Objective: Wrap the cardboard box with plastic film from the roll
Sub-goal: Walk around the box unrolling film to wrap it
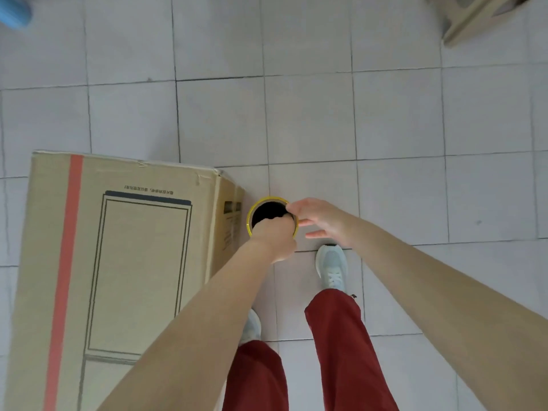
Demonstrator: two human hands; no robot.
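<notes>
A tall cardboard box [133, 262] with a red stripe and a printed outline stands on the tiled floor at the left. Just right of its near corner I look down the dark core of the film roll [268, 212], which has a yellow rim. My left hand [274, 237] grips the roll's near rim, fingers curled into the core. My right hand [317, 219] touches the roll's right rim with thumb and forefinger, its other fingers spread loosely. No film is discernible between roll and box.
My two feet in pale shoes [332, 268] and red trousers stand on the grey tiles right of the box. A beige stool leg [471, 22] is at the top right, a blue object [13, 10] at the top left corner.
</notes>
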